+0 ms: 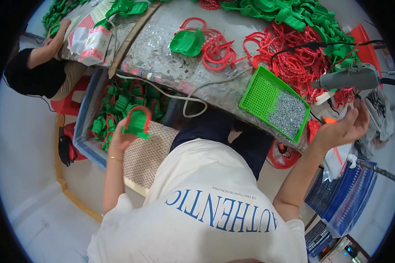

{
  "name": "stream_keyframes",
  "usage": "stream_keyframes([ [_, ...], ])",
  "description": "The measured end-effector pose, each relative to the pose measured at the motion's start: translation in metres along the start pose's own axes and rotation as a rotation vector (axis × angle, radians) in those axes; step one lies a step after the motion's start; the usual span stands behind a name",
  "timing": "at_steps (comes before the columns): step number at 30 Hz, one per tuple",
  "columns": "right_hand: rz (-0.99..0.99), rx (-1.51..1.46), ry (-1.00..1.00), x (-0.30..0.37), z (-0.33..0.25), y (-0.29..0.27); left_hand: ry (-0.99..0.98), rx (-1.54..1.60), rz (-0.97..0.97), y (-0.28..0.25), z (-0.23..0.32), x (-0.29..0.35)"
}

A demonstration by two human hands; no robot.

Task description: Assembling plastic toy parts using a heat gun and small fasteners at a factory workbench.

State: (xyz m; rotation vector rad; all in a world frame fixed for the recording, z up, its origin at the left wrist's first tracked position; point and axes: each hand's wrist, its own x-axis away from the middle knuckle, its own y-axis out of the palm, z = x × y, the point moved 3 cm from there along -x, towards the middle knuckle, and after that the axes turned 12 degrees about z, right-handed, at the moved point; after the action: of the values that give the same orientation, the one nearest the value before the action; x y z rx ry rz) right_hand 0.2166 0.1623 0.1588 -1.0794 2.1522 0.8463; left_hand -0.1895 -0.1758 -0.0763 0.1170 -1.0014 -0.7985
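My left hand is closed around the edge of a green plastic clog-shaped piece with a red strap, held above the blue bin. Many similar green pieces with red straps fill that bin. At the right, my right hand is raised, fingers apart and slightly curled, with nothing visible in it. Just beyond it is a grey power screwdriver with a dark cord. A bright green tray at the table's near edge holds many small silver screws.
Red straps and green plastic pieces are heaped on the far right of the table. One green piece lies mid-table beside loose red straps. A white cable loops over the edge. Another person's arm is at far left.
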Motion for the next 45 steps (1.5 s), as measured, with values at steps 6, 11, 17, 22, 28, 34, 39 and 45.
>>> stream_keyframes([
  [6, -0.853, 0.181, 0.115, 0.070, 0.016, 0.033, 0.120, -0.666, 0.890, -0.086, 0.013, -0.007],
  [11, -1.166, 0.172, 0.136, 0.134, 0.042, 0.076, 0.315, -1.316, 0.212, 0.052, 0.046, -0.009],
  [17, -1.179, 0.194, -0.339, 0.191, 0.066, 0.115, 0.330, -0.020, -0.144, 0.185, 0.048, -0.059],
  [22, -1.283, 0.255, -0.345, 0.188, 0.076, 0.106, 0.284, 0.219, -0.102, 0.236, 0.044, -0.122],
  [28, -1.183, 0.023, -0.005, 0.175, 0.078, 0.108, 0.224, 0.235, 0.028, 0.248, 0.055, -0.162],
  [34, -0.840, -0.049, 0.513, 0.157, 0.077, 0.108, 0.311, 0.156, 0.064, 0.239, 0.054, -0.175],
  [39, -0.635, -0.037, 0.534, 0.144, 0.098, 0.098, 0.687, -0.065, 0.256, 0.209, 0.059, -0.131],
  [45, -0.548, -0.075, 0.781, 0.125, 0.091, 0.085, 1.000, -0.387, 0.321, 0.211, 0.050, -0.060],
])
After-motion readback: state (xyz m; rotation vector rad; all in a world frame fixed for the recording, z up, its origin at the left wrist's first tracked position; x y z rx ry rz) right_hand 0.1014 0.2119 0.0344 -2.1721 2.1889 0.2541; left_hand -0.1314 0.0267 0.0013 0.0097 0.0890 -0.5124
